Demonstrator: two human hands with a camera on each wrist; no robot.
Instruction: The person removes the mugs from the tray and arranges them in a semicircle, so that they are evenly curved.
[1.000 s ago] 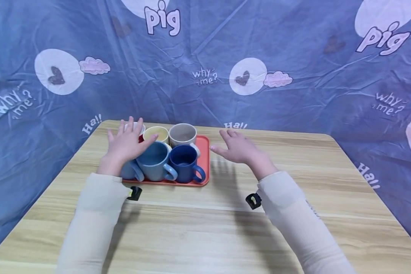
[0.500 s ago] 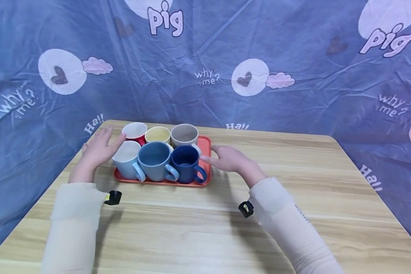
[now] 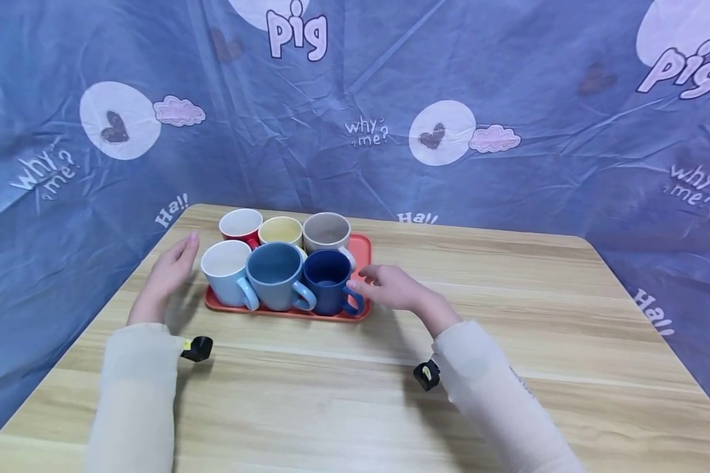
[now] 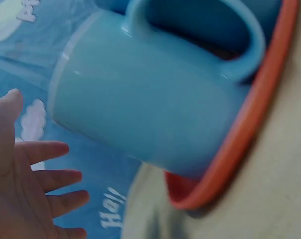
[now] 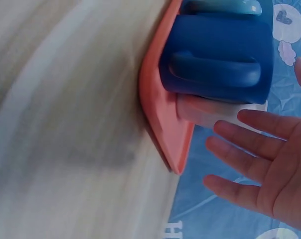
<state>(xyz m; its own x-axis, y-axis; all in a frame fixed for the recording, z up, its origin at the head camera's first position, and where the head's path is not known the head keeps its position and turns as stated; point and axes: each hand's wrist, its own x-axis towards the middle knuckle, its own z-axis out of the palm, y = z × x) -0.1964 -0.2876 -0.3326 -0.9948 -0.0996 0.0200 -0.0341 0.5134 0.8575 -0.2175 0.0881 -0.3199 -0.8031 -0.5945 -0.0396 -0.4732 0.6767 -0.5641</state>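
An orange-red tray (image 3: pixel 362 253) bears several mugs in two rows. In front stand a light blue mug (image 3: pixel 229 282), a medium blue mug (image 3: pixel 274 286) and a dark blue mug (image 3: pixel 327 289); behind them are a red mug with white inside (image 3: pixel 240 223), a yellow one (image 3: pixel 281 230) and a grey one (image 3: pixel 327 230). My left hand (image 3: pixel 168 270) is just left of the light blue mug, fingers spread apart from it in the left wrist view. At the tray's right end, my right hand (image 3: pixel 390 287) has its fingers extended close to the dark blue mug's handle (image 5: pixel 215 69).
The tray stands on a wood-grain table (image 3: pixel 331 394), toward its back left. A blue printed cloth (image 3: pixel 378 79) hangs behind the table and along its sides. Black wrist cameras (image 3: pixel 198 349) sit below both hands.
My left hand has moved left, from over the mugs to beside the tray, and lowered. My right hand has come left and down to the tray's right end. The mugs stay in place.
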